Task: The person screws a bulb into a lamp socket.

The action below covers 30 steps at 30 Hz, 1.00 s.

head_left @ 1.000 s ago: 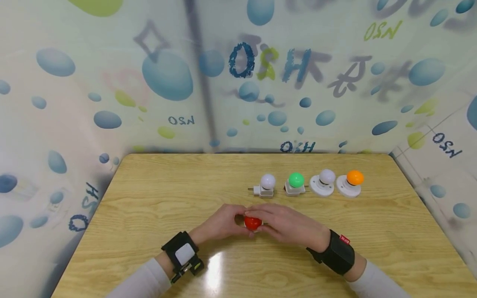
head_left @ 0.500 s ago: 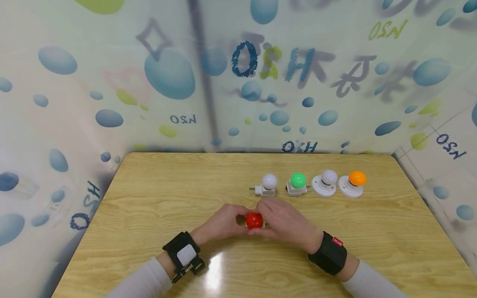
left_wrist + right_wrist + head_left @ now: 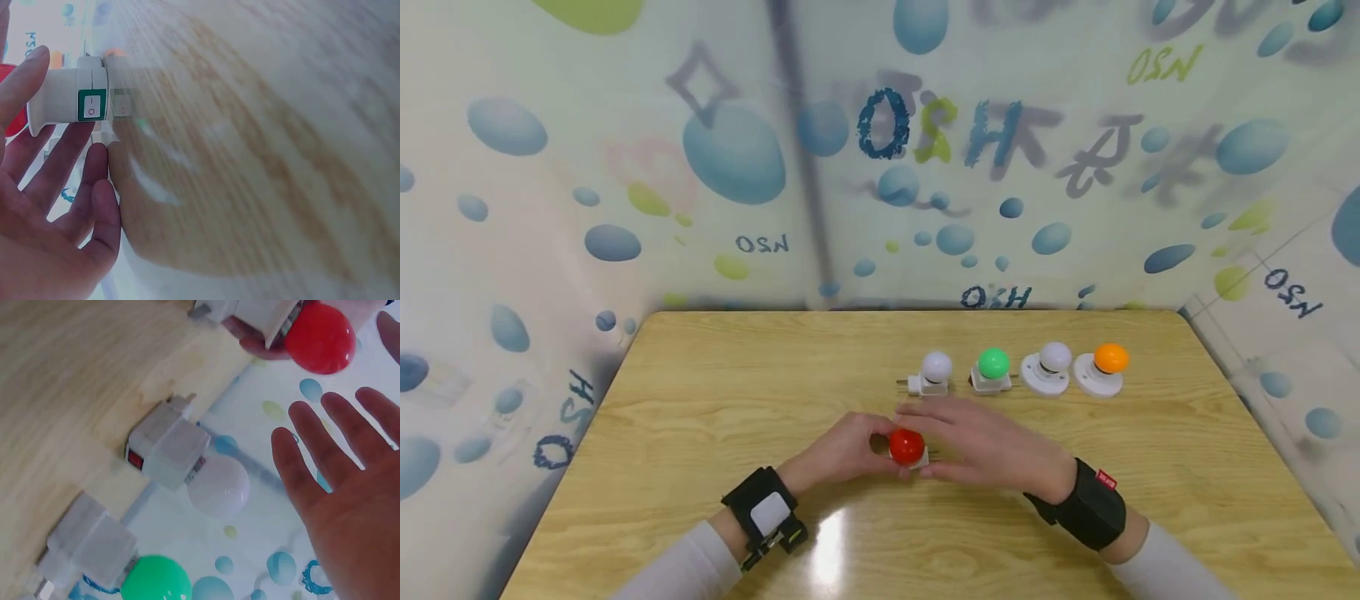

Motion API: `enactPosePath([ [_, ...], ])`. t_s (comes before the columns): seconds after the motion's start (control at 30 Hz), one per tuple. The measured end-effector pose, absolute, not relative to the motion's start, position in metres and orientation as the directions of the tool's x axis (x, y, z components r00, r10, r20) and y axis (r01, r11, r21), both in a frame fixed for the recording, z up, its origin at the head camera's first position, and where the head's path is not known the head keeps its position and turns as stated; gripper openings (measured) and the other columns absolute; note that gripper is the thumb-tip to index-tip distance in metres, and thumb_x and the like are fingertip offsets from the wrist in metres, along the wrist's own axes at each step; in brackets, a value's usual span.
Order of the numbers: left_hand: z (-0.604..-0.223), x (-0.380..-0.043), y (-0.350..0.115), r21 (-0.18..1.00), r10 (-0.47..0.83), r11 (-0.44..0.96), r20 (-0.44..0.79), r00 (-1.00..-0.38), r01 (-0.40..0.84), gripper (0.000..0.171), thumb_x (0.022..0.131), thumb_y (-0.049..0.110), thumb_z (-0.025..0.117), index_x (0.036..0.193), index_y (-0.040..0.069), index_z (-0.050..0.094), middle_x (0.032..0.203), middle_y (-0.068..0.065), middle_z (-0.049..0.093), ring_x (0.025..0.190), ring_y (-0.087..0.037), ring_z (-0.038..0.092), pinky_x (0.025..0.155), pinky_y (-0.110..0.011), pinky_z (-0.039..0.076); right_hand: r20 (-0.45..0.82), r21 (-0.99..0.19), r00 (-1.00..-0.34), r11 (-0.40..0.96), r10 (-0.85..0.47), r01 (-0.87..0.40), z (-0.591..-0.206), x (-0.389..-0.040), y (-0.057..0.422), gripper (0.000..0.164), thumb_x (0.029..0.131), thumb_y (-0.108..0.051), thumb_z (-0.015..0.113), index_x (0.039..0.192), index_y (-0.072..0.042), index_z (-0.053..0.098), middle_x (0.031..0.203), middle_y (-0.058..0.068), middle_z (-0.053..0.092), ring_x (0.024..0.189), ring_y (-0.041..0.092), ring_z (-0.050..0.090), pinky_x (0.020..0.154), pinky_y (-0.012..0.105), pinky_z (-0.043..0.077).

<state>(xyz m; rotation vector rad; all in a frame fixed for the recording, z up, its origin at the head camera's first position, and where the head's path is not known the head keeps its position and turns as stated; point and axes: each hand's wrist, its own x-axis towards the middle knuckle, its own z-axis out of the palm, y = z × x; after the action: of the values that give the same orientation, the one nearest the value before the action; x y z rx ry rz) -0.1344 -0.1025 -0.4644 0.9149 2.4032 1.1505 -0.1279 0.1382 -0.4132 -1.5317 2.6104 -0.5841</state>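
A red light bulb sits in a white plug-in socket that stands on the table near its middle. With thumb and fingers, my left hand grips the socket from the left side; a small white rocker switch shows on its side. My right hand hovers at the bulb's right. In the right wrist view its fingers are straight and spread, apart from the red bulb.
Behind the hands stand a white bulb and a green bulb in plug-in sockets. Right of them, another white bulb and an orange bulb sit on round white bases. A patterned curtain borders the table's back edge.
Half a second ago my right fingers were curled round the red bulb; now they are straightened and off it. My left hand keeps its grip on the socket.
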Motion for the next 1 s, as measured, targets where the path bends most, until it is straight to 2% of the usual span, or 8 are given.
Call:
enactPosePath([
  [0.1, -0.464, -0.134, -0.102, 0.78, 0.675, 0.468, -0.013, -0.738, 0.415, 0.044, 0.076, 0.036, 0.079, 0.115, 0.017, 0.07, 0.107, 0.011, 0.069, 0.091, -0.003, 0.06, 0.082, -0.024, 0.05, 0.125, -0.362, -0.46, 0.391, -0.879, -0.846, -0.419, -0.127, 0.135, 0.064, 0.092, -0.034, 0.064, 0.149, -0.021, 0.04, 0.15, -0.005, 0.039, 0.134, 0.016, 0.039, 0.105, 0.039, 0.037],
  [0.2, -0.464, -0.133, -0.102, 0.781, 0.671, 0.478, -0.029, -0.741, 0.402, 0.047, 0.077, 0.036, 0.078, 0.119, 0.019, 0.068, 0.11, 0.01, 0.068, 0.094, 0.0, 0.06, 0.083, -0.022, 0.049, 0.141, -0.372, -0.425, 0.35, -0.894, -0.86, -0.425, -0.127, 0.133, 0.057, 0.094, -0.025, 0.061, 0.148, -0.019, 0.042, 0.149, -0.004, 0.041, 0.134, 0.015, 0.039, 0.104, 0.037, 0.037],
  [0.5, -0.462, -0.132, -0.102, 0.776, 0.653, 0.498, -0.042, -0.756, 0.387, 0.033, 0.076, 0.035, 0.079, 0.104, 0.019, 0.072, 0.095, 0.015, 0.069, 0.081, -0.003, 0.058, 0.073, -0.021, 0.049, 0.214, -0.39, -0.418, 0.315, -0.883, -0.865, -0.431, -0.128, 0.127, 0.044, 0.093, -0.015, 0.063, 0.136, -0.013, 0.055, 0.139, -0.004, 0.051, 0.127, 0.011, 0.045, 0.101, 0.031, 0.041],
  [0.67, -0.462, -0.131, -0.102, 0.767, 0.643, 0.51, -0.04, -0.765, 0.389, 0.035, 0.075, 0.037, 0.079, 0.104, 0.017, 0.073, 0.093, 0.014, 0.069, 0.081, -0.005, 0.06, 0.074, -0.023, 0.05, 0.293, -0.333, -0.418, 0.318, -0.86, -0.888, -0.434, -0.129, 0.123, 0.045, 0.089, -0.027, 0.068, 0.13, -0.012, 0.059, 0.128, -0.002, 0.055, 0.115, 0.008, 0.05, 0.096, 0.025, 0.044],
  [0.77, -0.462, -0.131, -0.102, 0.761, 0.641, 0.517, -0.041, -0.766, 0.392, 0.039, 0.075, 0.034, 0.08, 0.108, 0.015, 0.072, 0.096, 0.011, 0.069, 0.085, -0.006, 0.061, 0.078, -0.025, 0.051, 0.338, -0.31, -0.428, 0.331, -0.838, -0.891, -0.436, -0.129, 0.12, 0.046, 0.086, -0.035, 0.07, 0.125, -0.012, 0.061, 0.119, -0.004, 0.056, 0.105, 0.005, 0.05, 0.09, 0.021, 0.046],
  [1.0, -0.464, -0.131, -0.101, 0.734, 0.637, 0.534, -0.022, -0.771, 0.42, 0.043, 0.076, 0.025, 0.079, 0.116, 0.01, 0.071, 0.1, 0.007, 0.07, 0.083, -0.006, 0.061, 0.076, -0.022, 0.051, 0.351, -0.246, -0.485, 0.421, -0.801, -0.873, -0.442, -0.13, 0.116, 0.042, 0.084, -0.049, 0.066, 0.107, -0.015, 0.057, 0.098, -0.009, 0.049, 0.085, 0.002, 0.044, 0.071, 0.015, 0.044],
])
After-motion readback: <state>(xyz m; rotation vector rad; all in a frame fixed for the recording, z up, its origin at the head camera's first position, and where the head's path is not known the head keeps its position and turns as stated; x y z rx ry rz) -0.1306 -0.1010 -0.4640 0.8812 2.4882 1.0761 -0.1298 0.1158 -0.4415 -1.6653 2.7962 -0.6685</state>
